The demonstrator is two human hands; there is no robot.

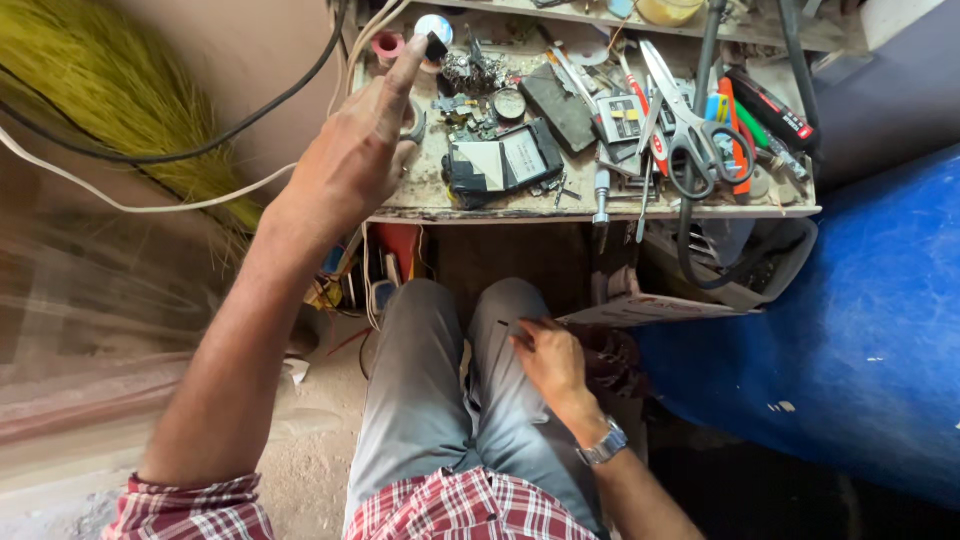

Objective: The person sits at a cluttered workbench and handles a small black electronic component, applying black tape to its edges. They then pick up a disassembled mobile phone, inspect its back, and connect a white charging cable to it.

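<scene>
From the head camera we look down at a person seated before a low, cluttered workbench. Our left hand is stretched out and up over the bench's left end, index finger extended, with a small black piece pinched between fingertip and thumb; the other fingers curl loosely underneath. That piece sits high at the far left corner of the bench, just beside a small round white-and-blue thing and a reddish ring of tape.

Our right hand rests low on the right thigh of the grey trousers, fingers bent together around a thin dark tool, whose tip pokes out to the left; we cannot tell just how tightly it is gripped. A metal wristwatch sits on that wrist.

On the bench, well apart from both hands, lies an opened dark phone near the front edge, with grey-handled scissors to its right among screwdrivers and pens. A white cable and a black cable sag across the wall at left, in front of a yellow-green broom. A blue barrel fills the right side
</scene>
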